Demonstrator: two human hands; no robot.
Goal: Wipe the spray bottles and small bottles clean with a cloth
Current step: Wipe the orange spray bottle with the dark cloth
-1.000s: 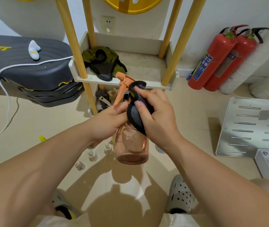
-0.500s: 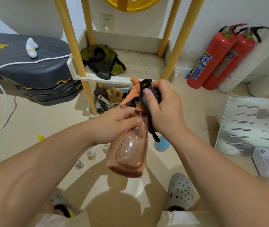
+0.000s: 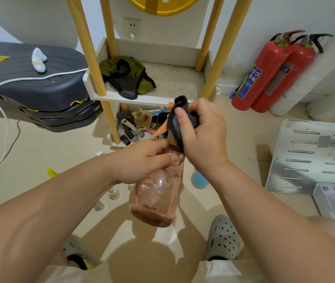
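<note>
My left hand grips the neck of a clear pink spray bottle, which hangs tilted above the floor with its orange trigger head pointing away from me. My right hand holds a black cloth wrapped round that trigger head. Several small clear bottles stand on the floor under my left forearm. A blue bottle lies on the floor behind my right wrist, mostly hidden.
A white shelf unit with yellow posts stands ahead, cloths on its upper tray and clutter below. A black case with a white cable sits left. Two red fire extinguishers lean at the right wall. A metal plate lies right. My grey shoes are below.
The bottle has tipped from upright to slanted, its base swinging toward me. My right hand with the cloth moved from the bottle's shoulder up onto the trigger head.
</note>
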